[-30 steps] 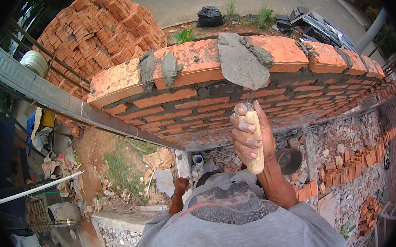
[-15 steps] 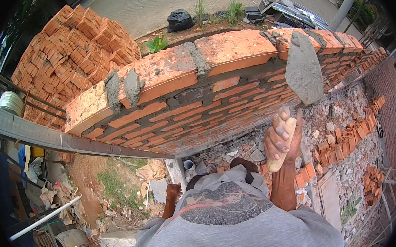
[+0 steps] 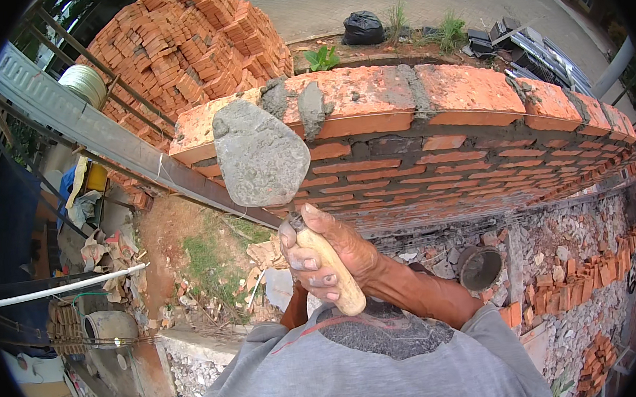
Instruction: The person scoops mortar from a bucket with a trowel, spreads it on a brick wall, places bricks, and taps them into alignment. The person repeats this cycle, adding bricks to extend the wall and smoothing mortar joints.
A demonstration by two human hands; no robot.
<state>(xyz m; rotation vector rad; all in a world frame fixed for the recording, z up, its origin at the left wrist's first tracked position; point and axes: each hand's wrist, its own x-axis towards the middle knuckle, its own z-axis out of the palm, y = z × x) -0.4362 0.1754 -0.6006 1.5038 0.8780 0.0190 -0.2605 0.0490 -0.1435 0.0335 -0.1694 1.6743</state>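
Note:
My right hand (image 3: 327, 254) is wrapped round the wooden handle of a trowel (image 3: 263, 154). The broad blade is coated with grey mortar and hangs in front of the left end of a brick wall (image 3: 460, 94), hiding part of its top course. Mortar fills the joints between the top bricks, and a mortar lump (image 3: 312, 110) clings beside one joint. Of my left arm only a bit of forearm (image 3: 294, 311) shows, low behind my right hand; the left hand's fingers are hidden.
Beyond the wall's left end rises a large brick pile (image 3: 177, 56). A metal beam (image 3: 92, 120) slants down to that end. Below, a round bucket (image 3: 480, 267) stands on rubble near loose bricks (image 3: 582, 281). A black bag (image 3: 363, 28) lies behind the wall.
My right hand has carried the trowel left along the wall to its left end. The view has shifted left. My left hand, visible before, is now hidden.

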